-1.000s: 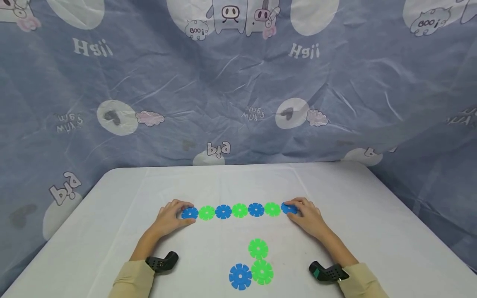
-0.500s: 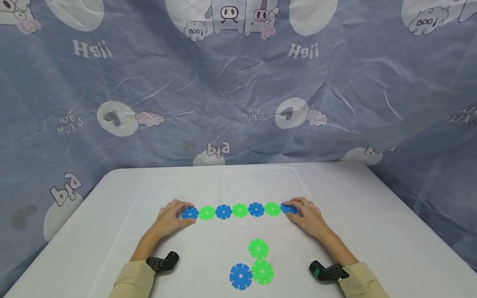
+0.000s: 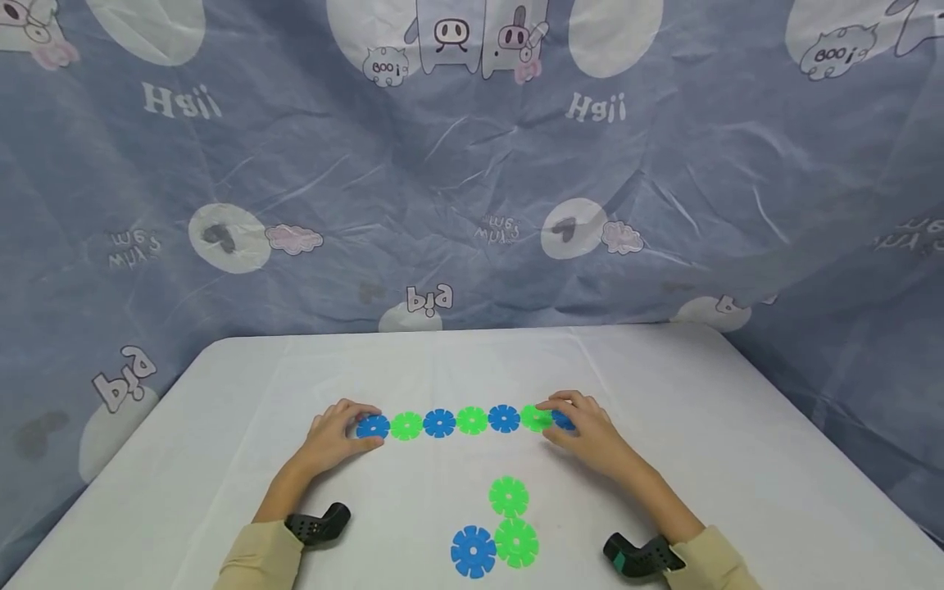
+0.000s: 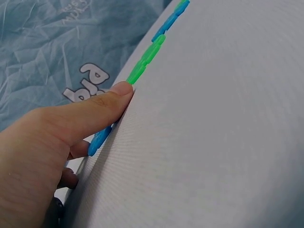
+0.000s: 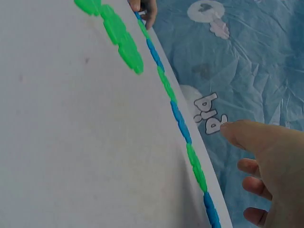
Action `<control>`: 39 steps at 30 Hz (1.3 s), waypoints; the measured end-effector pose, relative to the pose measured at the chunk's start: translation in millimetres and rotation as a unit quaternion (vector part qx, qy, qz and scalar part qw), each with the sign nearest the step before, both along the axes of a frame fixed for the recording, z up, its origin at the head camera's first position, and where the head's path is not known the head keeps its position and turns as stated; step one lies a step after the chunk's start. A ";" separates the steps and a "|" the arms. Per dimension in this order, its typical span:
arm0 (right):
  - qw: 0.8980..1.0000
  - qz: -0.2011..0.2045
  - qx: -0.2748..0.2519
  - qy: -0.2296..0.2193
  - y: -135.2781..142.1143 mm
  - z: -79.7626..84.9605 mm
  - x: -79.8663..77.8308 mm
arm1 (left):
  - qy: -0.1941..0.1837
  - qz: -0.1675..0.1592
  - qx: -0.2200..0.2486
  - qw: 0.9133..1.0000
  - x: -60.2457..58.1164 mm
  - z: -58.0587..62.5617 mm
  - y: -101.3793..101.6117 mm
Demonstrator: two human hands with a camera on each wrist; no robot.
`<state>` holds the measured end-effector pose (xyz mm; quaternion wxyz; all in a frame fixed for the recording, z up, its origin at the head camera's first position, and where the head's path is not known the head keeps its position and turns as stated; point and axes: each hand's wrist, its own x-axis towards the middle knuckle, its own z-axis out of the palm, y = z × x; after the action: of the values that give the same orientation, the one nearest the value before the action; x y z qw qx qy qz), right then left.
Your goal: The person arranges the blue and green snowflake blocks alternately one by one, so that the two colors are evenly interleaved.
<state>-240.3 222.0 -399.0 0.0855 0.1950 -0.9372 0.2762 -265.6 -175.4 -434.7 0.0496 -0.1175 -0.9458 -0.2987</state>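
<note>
A row of several blue and green plastic snowflake discs, notched round their edges, lies across the white table in the head view. My left hand point(image 3: 330, 438) grips the blue disc point(image 3: 373, 427) at the row's left end, thumb at the near edge and fingers at the far edge. In the left wrist view the thumb partly covers this blue disc point(image 4: 99, 141). My right hand point(image 3: 593, 438) hovers over the right end, fingers apart and holding nothing. It partly hides the last blue disc point(image 3: 563, 420) and overlaps the green disc point(image 3: 533, 419) beside it.
Nearer the table's front lie two more green discs point(image 3: 509, 496) and a blue disc point(image 3: 473, 551), close together. The white table point(image 3: 664, 377) ends at the back against a blue printed cloth point(image 3: 442, 164). Black wrist cameras point(image 3: 321, 524) sit on both wrists.
My right hand has let go of the end blue disc and shifted left and up over the row. The left hand keeps its hold. The head view has tilted slightly.
</note>
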 end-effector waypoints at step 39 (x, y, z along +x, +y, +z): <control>0.971 0.159 0.043 -0.171 -39.4 5.2 34.8 | -0.003 0.005 -0.005 1.000 1.9 1.9 -0.1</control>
<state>-205.5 182.6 -393.8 -0.1292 0.2950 -0.9059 0.2750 -263.7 -175.5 -432.8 0.0479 -0.1122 -0.9480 -0.2941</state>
